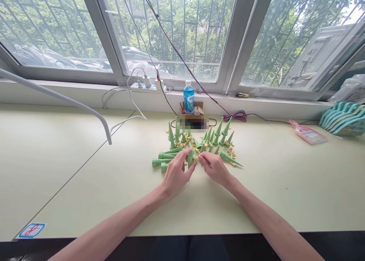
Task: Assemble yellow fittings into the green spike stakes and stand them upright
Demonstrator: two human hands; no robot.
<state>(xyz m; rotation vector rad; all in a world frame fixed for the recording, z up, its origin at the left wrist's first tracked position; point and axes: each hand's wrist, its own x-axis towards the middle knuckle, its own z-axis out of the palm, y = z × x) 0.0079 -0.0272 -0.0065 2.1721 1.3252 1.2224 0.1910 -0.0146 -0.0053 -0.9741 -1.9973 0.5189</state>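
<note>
One bottle (pixel 188 98) in a cardboard box (pixel 195 117)

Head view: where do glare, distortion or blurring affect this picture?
In the head view, the sky at upper right washes out; in the head view, window frames splay outward towards the top, suggesting a wide lens; in the head view, a pixelated patch hides detail; in the head view, the yellow piece between left hand and right hand is too small to make out clearly.
</note>
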